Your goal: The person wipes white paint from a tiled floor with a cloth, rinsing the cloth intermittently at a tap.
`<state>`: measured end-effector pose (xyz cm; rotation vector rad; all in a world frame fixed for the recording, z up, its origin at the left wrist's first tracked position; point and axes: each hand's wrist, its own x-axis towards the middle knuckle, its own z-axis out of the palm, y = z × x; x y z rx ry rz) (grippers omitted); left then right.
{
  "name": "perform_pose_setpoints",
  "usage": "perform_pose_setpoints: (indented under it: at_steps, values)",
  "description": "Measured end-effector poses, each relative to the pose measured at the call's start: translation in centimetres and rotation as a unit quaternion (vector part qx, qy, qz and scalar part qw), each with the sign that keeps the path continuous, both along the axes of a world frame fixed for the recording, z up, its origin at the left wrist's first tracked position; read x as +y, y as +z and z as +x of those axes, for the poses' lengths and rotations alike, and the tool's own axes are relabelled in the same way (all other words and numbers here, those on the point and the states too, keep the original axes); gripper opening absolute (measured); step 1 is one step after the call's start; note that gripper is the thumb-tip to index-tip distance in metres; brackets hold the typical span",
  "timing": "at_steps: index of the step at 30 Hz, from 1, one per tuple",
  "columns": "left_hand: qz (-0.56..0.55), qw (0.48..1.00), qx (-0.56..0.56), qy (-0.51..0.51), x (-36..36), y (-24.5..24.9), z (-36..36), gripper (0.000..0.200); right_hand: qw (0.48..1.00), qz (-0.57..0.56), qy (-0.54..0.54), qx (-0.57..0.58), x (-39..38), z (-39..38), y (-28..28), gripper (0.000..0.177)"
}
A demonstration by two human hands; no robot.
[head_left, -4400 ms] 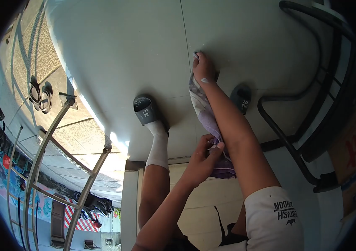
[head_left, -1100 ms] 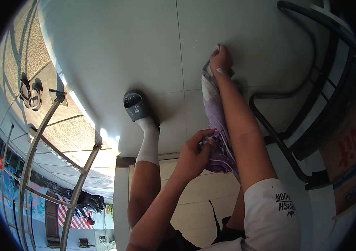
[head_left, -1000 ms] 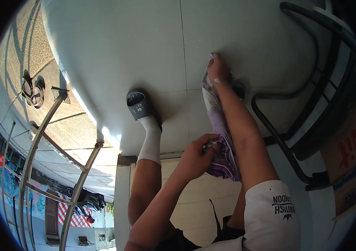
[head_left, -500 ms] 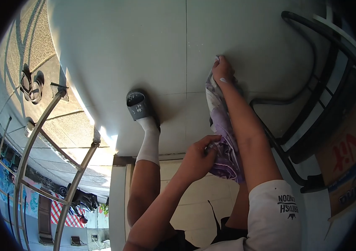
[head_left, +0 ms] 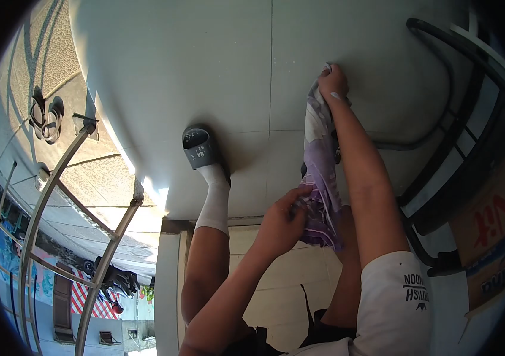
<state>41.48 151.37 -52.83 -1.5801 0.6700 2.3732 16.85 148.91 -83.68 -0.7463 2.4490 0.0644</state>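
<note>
A purple and white patterned cloth (head_left: pixel 322 157) hangs stretched lengthwise between my two hands, in front of my right leg. My right hand (head_left: pixel 332 83) is closed on its far, whitish end, with the arm reaching out over the floor. My left hand (head_left: pixel 282 222) pinches the bunched, striped purple near end between thumb and fingers. The cloth and my right forearm hide most of my right foot. My left foot wears a white sock (head_left: pixel 212 204) and a dark grey slide sandal (head_left: pixel 199 147) on the tiled floor.
Black metal tubing of a chair-like frame (head_left: pixel 448 65) stands at the right, near a printed cardboard box (head_left: pixel 490 237). A metal railing (head_left: pixel 56 178) runs along the left. Beyond it, a pair of sandals (head_left: pixel 46 118) lies on sunlit concrete. I sit above a pale tiled ledge (head_left: pixel 276 296).
My right hand has moved farther out and slightly right, carrying the cloth's far end. The cloth now hangs straighter, while my left hand keeps nearly the same place.
</note>
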Motion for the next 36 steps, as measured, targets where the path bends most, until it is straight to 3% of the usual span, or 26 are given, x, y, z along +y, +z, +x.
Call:
perform_pose_setpoints:
  at_steps: [3, 5, 8, 11, 14, 15, 18, 20, 22, 26, 29, 32, 36]
  values:
    - [-0.015, 1.000, -0.007, -0.006, -0.5, 0.0, 0.2, 0.034, 0.999, 0.004, 0.026, 0.021, 1.4, 2.6, 0.1, 0.024]
    - [-0.025, 1.000, -0.004, -0.004, -0.9, 0.5, 0.5, 0.034, 0.997, -0.004, 0.079, 0.005, 3.4, 8.2, 0.6, 0.019]
    - [-0.039, 0.995, -0.026, -0.091, -1.5, 1.1, 0.8, 0.033, 0.978, -0.006, 0.206, -0.042, 6.5, 16.1, 0.3, 0.021]
    - [-0.086, 0.978, -0.058, -0.182, -1.7, 0.8, 1.6, 0.033, 0.958, 0.006, 0.268, -0.099, 6.3, 15.5, 0.2, 0.022]
    - [-0.074, 0.989, -0.036, -0.121, -2.9, 1.1, 1.2, 0.034, 0.979, -0.054, 0.198, -0.011, 1.4, 10.7, 0.0, 0.023]
    - [-0.093, 0.993, -0.041, -0.056, -2.8, 1.1, 1.2, 0.036, 0.976, -0.075, 0.206, 0.005, -1.1, 8.6, -0.1, 0.021]
    - [-0.102, 0.992, -0.054, 0.045, -3.7, 1.1, 1.3, 0.038, 0.977, -0.080, 0.189, 0.052, -7.9, 3.7, -0.5, 0.018]
    - [-0.059, 0.990, -0.066, 0.108, -4.2, 0.9, 2.3, 0.036, 0.983, -0.046, 0.172, 0.034, -8.3, 4.0, 0.1, 0.018]
    - [-0.033, 0.989, -0.069, 0.124, -4.9, 0.7, 2.9, 0.036, 0.984, -0.009, 0.177, 0.020, -7.3, 5.5, 0.2, 0.020]
    - [-0.004, 0.989, -0.079, 0.125, -3.9, 0.2, 3.6, 0.034, 0.981, 0.012, 0.191, -0.003, 3.2, 12.5, 0.5, 0.025]
    - [0.009, 0.990, -0.074, 0.122, -3.6, -0.3, 3.7, 0.034, 0.977, 0.001, 0.208, -0.044, 3.1, 11.2, 0.2, 0.021]
    - [0.011, 0.986, -0.060, 0.152, -3.8, 0.1, 3.1, 0.033, 0.989, -0.027, 0.142, 0.039, -1.9, 7.2, -0.8, 0.019]
    - [0.029, 0.986, -0.060, 0.150, -4.5, 0.4, 3.5, 0.033, 0.989, -0.026, 0.144, 0.029, -6.4, 4.1, -0.5, 0.020]
